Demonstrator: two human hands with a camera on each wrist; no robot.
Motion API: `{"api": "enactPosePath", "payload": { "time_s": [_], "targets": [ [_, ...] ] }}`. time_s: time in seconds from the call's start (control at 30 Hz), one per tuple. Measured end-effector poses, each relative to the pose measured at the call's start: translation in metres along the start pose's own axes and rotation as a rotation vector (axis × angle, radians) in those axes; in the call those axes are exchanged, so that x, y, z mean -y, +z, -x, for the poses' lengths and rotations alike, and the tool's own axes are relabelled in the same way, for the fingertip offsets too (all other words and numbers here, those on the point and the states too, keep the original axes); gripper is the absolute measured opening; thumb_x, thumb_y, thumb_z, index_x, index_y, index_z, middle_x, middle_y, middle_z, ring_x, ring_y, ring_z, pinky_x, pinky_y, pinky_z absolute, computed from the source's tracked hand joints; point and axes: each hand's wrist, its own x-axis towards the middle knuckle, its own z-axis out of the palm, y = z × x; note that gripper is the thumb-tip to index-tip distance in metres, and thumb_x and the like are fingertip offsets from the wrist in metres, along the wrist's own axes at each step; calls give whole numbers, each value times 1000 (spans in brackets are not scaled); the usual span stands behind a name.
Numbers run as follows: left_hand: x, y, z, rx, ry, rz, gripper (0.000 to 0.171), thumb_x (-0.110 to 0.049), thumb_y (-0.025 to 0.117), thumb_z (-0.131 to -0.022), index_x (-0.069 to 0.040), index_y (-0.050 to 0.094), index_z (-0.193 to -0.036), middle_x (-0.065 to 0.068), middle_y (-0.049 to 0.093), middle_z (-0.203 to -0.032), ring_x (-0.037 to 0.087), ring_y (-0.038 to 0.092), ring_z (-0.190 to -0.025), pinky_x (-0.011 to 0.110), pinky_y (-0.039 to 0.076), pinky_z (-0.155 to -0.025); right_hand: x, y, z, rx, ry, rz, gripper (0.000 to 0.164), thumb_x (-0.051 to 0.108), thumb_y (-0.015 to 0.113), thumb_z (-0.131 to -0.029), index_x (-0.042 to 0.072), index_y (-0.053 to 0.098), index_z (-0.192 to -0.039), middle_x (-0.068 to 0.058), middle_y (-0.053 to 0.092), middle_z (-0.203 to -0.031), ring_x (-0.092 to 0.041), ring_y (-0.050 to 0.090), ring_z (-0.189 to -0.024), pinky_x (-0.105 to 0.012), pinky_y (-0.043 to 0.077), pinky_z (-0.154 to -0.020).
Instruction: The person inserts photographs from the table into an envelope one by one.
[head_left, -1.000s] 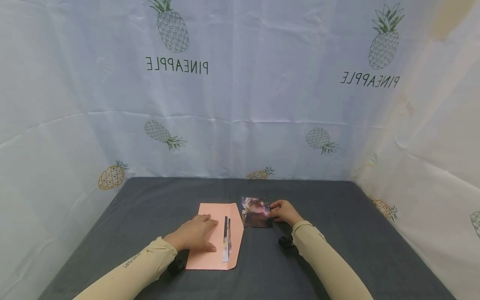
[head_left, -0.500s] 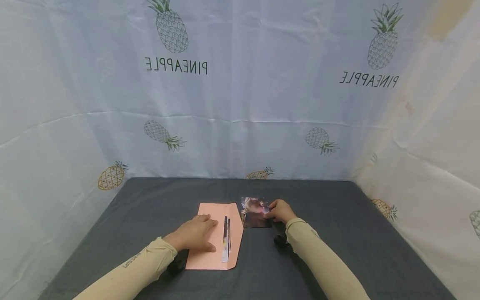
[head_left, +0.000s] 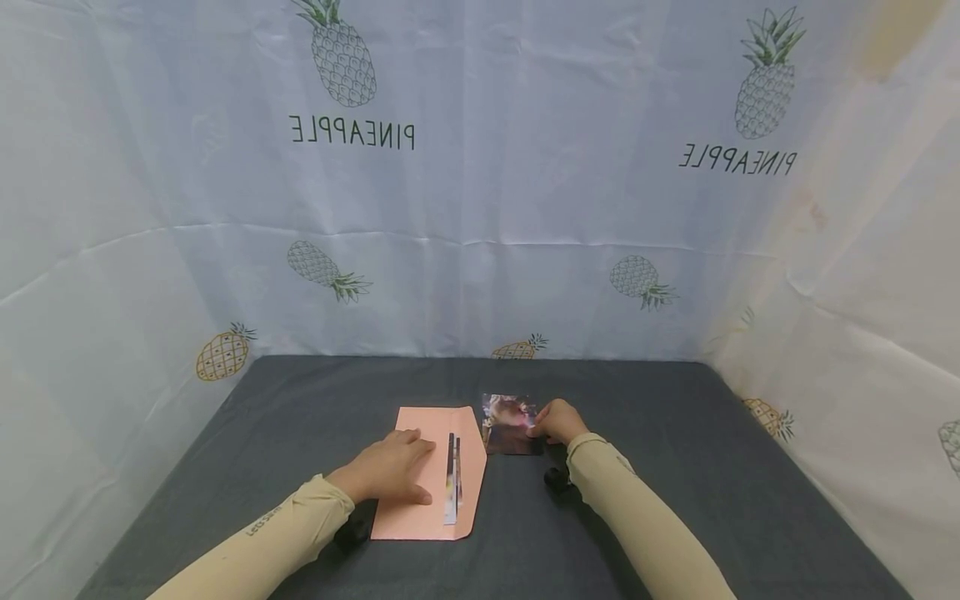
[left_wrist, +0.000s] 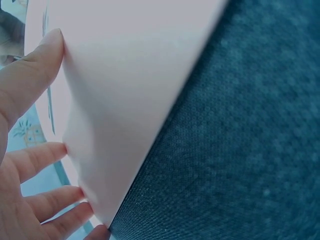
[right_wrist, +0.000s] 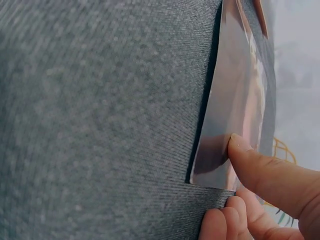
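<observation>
A pink envelope [head_left: 401,521] lies on the dark cloth with its flap side to the right. Narrow photo-like strips [head_left: 451,492] show near the flap's fold; whether they extend inside cannot be seen. My left hand [head_left: 390,468] rests on the envelope with fingers spread, and in the left wrist view its fingertips touch the pale paper [left_wrist: 135,65]. Just right of the flap lies a glossy photo [head_left: 506,427] with dark and pinkish tones. My right hand [head_left: 561,422] pinches its right edge. The right wrist view shows the thumb [right_wrist: 255,160] on the photo's shiny face, other fingers at its edge.
A dark grey cloth [head_left: 315,433] covers the table. White curtains [head_left: 480,183] printed with pineapples hang behind and at both sides. Small dark objects [head_left: 557,481] sit under each wrist.
My right hand has moved slightly left, and its fingers have closed in on the photo's edge. The photo has shifted a little left. My left hand and the envelope stay put.
</observation>
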Motion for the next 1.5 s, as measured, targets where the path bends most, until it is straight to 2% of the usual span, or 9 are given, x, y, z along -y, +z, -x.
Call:
{"api": "enactPosePath", "payload": {
  "time_s": [0.23, 0.4, 0.6, 0.73, 0.8, 0.97, 1.13, 1.27, 1.5],
  "targets": [
    [0, 1, 0, -1, -4, 9, 78, -51, 81, -69, -12, 57, -133, 17, 47, -144, 35, 43, -134, 52, 41, -104, -7, 3, -5, -8, 17, -64, 39, 4, 82, -73, -7, 56, -101, -16, 58, -96, -29, 63, -87, -36, 58, -69],
    [-1, 0, 1, -7, -16, 2, 79, -50, 82, -69, -13, 57, -133, 16, 47, -144, 35, 44, -133, 52, 41, -104, -4, 4, -4, -22, 1, -46, 43, 8, 84, -72, -7, 56, -102, -17, 59, -99, -30, 63, -88, -37, 58, -69],
    [-1, 0, 1, -7, -13, -2, 79, -51, 82, -69, -13, 57, -134, 16, 47, -144, 35, 44, -133, 52, 41, -105, -1, 6, -2, -47, -12, 28, 34, 14, 86, -70, -1, 61, -87, -9, 61, -87, -22, 61, -70, -33, 55, -62],
    [-2, -2, 1, -5, -11, -3, 79, -50, 82, -69, -12, 57, -133, 17, 47, -144, 35, 44, -133, 52, 41, -104, 1, 6, -1, -41, -3, 51, 29, 16, 85, -71, 4, 59, -70, -1, 55, -71, -18, 58, -60, -30, 51, -57],
    [-2, -3, 1, -5, -10, -3, 78, -50, 82, -69, -12, 57, -133, 17, 47, -144, 36, 44, -133, 52, 41, -104, 2, 6, 0, -44, -1, 54, 27, 16, 85, -71, 6, 61, -66, 2, 55, -68, -17, 56, -58, -28, 49, -56],
    [-2, -4, 1, 3, -8, 0, 77, -49, 82, -69, -11, 58, -132, 18, 47, -144, 36, 44, -133, 53, 41, -104, 1, 8, 0, -59, -6, 55, 18, 15, 85, -70, 3, 72, -75, -1, 66, -74, -17, 55, -57, -27, 45, -54],
    [-3, -3, 1, 3, 0, 5, 77, -48, 82, -69, -10, 58, -132, 18, 47, -143, 37, 44, -133, 54, 41, -104, -1, 8, -1, -83, -4, 56, 16, 12, 81, -73, 1, 74, -82, -3, 65, -72, -13, 50, -52, -25, 43, -52],
    [-2, -3, 1, 2, 4, 2, 78, -49, 81, -70, -10, 57, -133, 18, 47, -144, 37, 43, -134, 53, 41, -105, -1, 7, -1, -101, -18, 27, 14, 8, 76, -75, -1, 74, -85, -6, 68, -75, -12, 51, -50, -25, 46, -50],
    [-2, -4, 2, 7, 3, 3, 78, -49, 81, -70, -10, 57, -133, 18, 47, -144, 37, 43, -134, 53, 41, -104, -7, 3, -3, -12, 3, -152, 11, 5, 71, -83, -4, 70, -87, -9, 68, -83, -15, 62, -70, -31, 56, -62]
  ]
}}
